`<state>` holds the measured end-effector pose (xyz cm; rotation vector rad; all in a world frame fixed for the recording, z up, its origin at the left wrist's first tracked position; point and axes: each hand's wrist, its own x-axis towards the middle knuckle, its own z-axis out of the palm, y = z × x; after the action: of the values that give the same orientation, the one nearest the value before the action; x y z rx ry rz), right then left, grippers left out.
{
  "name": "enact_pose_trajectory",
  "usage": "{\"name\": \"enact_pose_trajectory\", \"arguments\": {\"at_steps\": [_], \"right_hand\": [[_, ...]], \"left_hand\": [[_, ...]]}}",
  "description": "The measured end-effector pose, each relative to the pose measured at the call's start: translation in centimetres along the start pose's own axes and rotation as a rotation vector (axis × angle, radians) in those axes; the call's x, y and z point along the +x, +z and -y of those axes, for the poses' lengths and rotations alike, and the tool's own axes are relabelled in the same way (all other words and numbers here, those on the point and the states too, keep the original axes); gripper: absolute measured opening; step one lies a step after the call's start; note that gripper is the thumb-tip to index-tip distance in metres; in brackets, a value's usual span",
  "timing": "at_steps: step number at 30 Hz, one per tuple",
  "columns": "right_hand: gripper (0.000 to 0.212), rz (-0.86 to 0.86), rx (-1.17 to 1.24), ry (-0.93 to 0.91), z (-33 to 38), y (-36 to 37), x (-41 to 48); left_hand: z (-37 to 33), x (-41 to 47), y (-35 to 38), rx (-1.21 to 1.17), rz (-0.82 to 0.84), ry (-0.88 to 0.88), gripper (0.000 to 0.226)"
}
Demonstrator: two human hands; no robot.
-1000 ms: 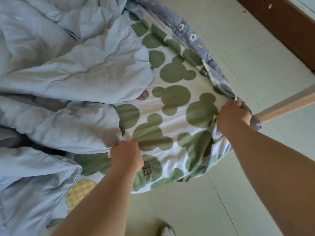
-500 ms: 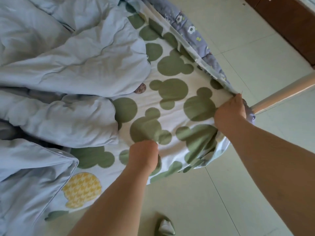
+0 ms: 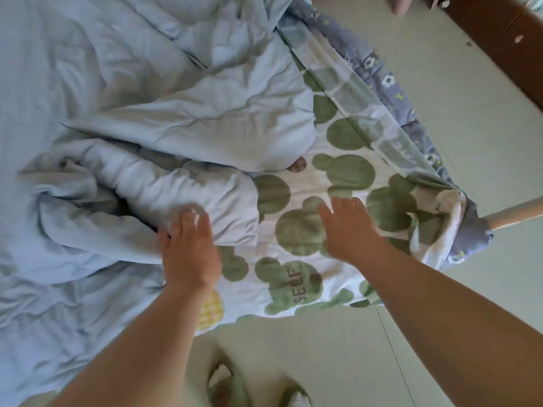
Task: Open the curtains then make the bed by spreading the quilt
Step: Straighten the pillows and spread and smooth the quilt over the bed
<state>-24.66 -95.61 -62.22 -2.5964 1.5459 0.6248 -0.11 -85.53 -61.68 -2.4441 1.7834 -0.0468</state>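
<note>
A light blue quilt (image 3: 182, 124) lies bunched in thick folds over the left and middle of the bed. Beneath it a white sheet with green mouse-head shapes (image 3: 343, 171) covers the bed's corner. My left hand (image 3: 188, 248) reaches flat onto a rolled fold of the quilt, its fingers blurred by motion. My right hand (image 3: 349, 227) lies with spread straight fingers on the green-patterned sheet, holding nothing. A purple flowered cloth (image 3: 379, 69) runs under the sheet along the bed's right edge.
Pale tiled floor (image 3: 458, 118) lies to the right of and in front of the bed. A wooden bar (image 3: 517, 214) juts out at the bed's corner. Brown wooden furniture (image 3: 499, 30) stands at the top right. Green slippers (image 3: 232, 386) show at the bottom edge.
Both hands have let go of the green-patterned sheet's edge. The left hand moved left onto the blue quilt fold; the right hand opened and shifted left onto the sheet.
</note>
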Motion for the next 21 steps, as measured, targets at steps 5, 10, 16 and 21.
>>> {"name": "enact_pose_trajectory", "arguments": {"at_steps": [5,10,16,21], "right_hand": [[0.073,-0.114,0.177,-0.162,9.1,-4.0,3.1],[0.098,-0.160,0.283,-0.295,16.8,-7.9,6.3],[0.089,-0.192,0.330,-0.355,22.7,-12.0,9.8],[0.054,-0.053,0.169,-0.447,22.9,-12.7,10.4]], "left_hand": [[6.7,0.6,-1.1,-0.070,-0.225,-0.128,0.078],[12.0,2.7,-3.6,-0.107,-0.238,-0.308,0.101],[17.9,4.8,-5.0,-0.366,0.054,-0.834,0.127],[18.1,3.9,-3.0,-0.785,0.126,-0.909,0.115]]}}
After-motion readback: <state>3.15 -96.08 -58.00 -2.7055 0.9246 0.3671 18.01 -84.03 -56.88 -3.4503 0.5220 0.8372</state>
